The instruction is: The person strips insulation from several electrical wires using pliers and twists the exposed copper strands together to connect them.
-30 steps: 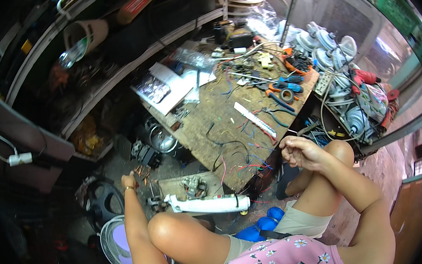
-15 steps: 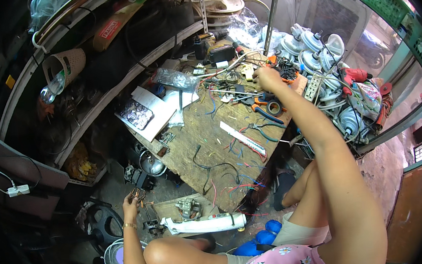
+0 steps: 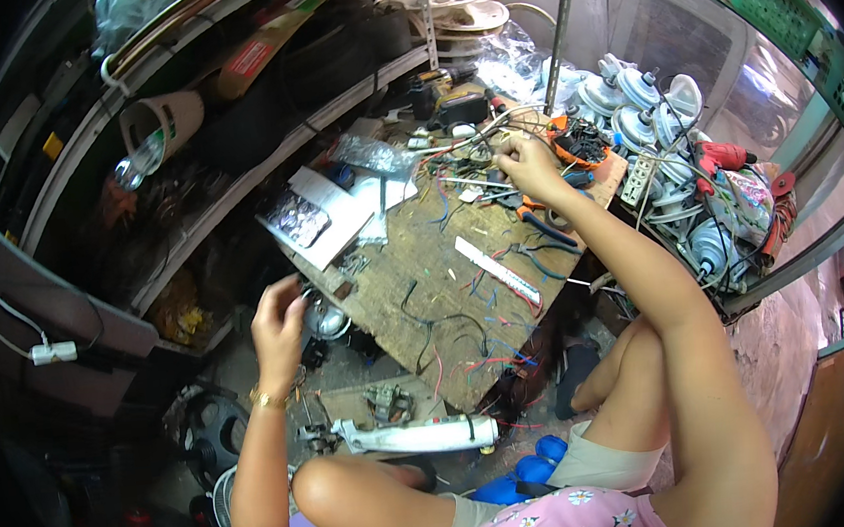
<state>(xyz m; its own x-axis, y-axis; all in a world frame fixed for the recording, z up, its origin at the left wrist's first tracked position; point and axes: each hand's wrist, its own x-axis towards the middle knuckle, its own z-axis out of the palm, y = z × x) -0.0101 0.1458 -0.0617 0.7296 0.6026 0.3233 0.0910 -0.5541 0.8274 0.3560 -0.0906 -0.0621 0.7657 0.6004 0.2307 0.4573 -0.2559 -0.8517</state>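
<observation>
My right hand (image 3: 531,169) reaches over the cluttered far part of the wooden table (image 3: 412,264). Its fingers are pinched together; what they hold, if anything, is too small to make out. Beside it lie a long thin screwdriver (image 3: 475,183), orange-and-black pliers (image 3: 548,229) and an orange bowl (image 3: 583,155) of dark small parts. My left hand (image 3: 279,326), with a gold-coloured bracelet, is raised by the table's left corner, thumb and fingers loosely bent and apart, with nothing visible in them. Below it, a metal motor (image 3: 390,405) sits next to a white fan stand part (image 3: 422,436).
A white strip (image 3: 496,269), blue-handled pliers (image 3: 545,263) and wire scraps (image 3: 442,322) lie on the table. A phone (image 3: 298,219) rests on white paper at left. Pale round plastic parts (image 3: 634,104) and a red drill (image 3: 724,159) are piled at right. Shelves stand at left.
My left hand has risen from the wires by the motor parts toward the table's left corner. My right hand stays over the tools, shifted slightly. The whole view has shifted a little.
</observation>
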